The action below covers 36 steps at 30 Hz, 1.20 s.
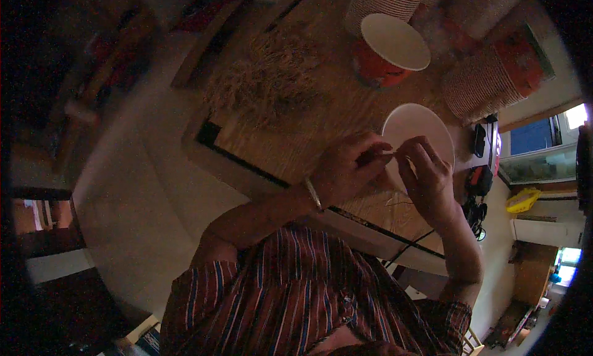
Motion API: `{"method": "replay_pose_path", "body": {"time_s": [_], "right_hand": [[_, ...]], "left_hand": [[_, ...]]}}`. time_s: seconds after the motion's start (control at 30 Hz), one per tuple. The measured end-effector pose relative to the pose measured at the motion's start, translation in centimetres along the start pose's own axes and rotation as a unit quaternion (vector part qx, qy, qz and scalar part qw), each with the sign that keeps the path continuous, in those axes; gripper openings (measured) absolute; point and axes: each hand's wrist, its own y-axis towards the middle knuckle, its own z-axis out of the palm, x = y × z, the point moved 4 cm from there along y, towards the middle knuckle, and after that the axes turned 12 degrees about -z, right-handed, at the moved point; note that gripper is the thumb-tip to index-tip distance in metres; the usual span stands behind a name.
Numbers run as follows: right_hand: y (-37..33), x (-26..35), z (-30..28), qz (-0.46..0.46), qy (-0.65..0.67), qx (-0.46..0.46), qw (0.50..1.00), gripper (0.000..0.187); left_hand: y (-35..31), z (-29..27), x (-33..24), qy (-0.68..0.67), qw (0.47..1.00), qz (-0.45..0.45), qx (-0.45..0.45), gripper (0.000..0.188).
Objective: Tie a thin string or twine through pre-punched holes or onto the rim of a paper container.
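Note:
My left hand (pixel 353 161), a pale bangle at its wrist, and my right hand (pixel 427 173) meet fingertip to fingertip above the table. Both are closed in a pinch, and whatever they hold between them is too small and dark to make out. Right behind and under them is a white round paper tub or lid (pixel 423 122), partly covered by the fingers. Beyond it stands a red paper tub (pixel 386 70) with a white inside, its mouth facing me. A loose heap of thin brown dried strands (pixel 272 78) lies on the table to the left.
Nested stacks of paper tubs stand at the far side (pixel 383 4) and at the right (pixel 485 84). Dark small items and cables (pixel 479 183) lie along the right edge of the wooden table (pixel 259 149). A yellow basket-like thing (pixel 522 200) is farther right.

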Motion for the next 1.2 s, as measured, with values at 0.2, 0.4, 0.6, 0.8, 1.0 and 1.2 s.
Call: {"method": "replay_pose_path", "body": {"time_s": [0.2,0.4,0.6,0.8,1.0,1.2], "right_hand": [[-0.3,-0.6,0.4,-0.004,0.001,0.02,1.0,0.021],[-0.3,0.0,-0.1,-0.036,-0.057,0.001,0.998,0.02],[-0.9,0.7,-0.5,0.092,0.007,0.014,0.996,0.013],[-1.0,1.1,-0.7,0.165,0.092,-0.022,0.982,0.019],[-0.8,-0.1,0.1,0.285,0.204,-0.014,0.936,0.016],[-1.6,0.0,1.4,0.17,0.083,0.046,0.981,0.012]], "left_hand": [[0.2,-1.0,-2.2,0.0,0.996,0.088,-0.032,0.016],[0.5,-0.3,-0.7,0.009,0.999,0.048,-0.017,0.015],[-0.1,-0.8,-1.5,0.041,0.985,0.15,-0.068,0.013],[-0.1,-0.9,-1.8,0.079,0.974,0.206,-0.058,0.015],[-0.5,-1.7,-2.8,0.064,0.962,0.244,-0.103,0.015],[-0.3,-1.4,-2.1,0.101,0.962,0.249,-0.053,0.02]]}}
